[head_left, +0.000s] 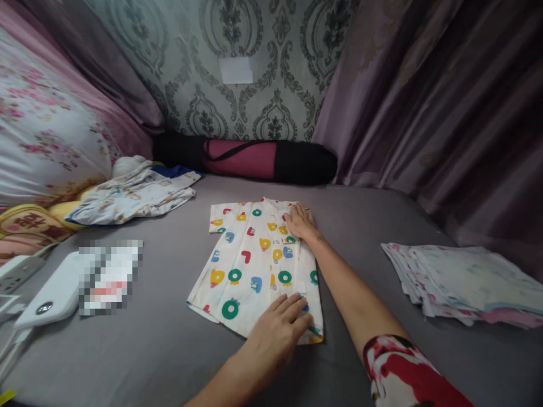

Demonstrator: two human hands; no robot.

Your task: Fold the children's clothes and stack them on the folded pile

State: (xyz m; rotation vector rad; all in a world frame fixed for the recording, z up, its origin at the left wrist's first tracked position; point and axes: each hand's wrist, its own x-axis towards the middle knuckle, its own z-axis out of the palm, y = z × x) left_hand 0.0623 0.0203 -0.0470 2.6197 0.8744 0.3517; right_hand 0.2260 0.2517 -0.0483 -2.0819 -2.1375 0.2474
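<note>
A small white short-sleeved shirt [241, 265] with colourful letter-like prints lies spread on the grey sheet, its collar pointing away from me. Its left-side sleeve sticks out; the right-side one is partly hidden or tucked under my hand. My left hand [280, 325] rests flat on the lower right part near the hem, fingers extended. Up by the right shoulder, my right hand [300, 221] presses on the fabric with its fingers spread. Neither hand grips the cloth.
Folded clothes [466, 280] are stacked at the right. Crumpled printed clothing [139, 192] lies at the back left beside a floral pillow [46, 124]. A white power bank [57, 291] with cables sits at the left. Along the wall stretches a black and maroon bag [241, 159].
</note>
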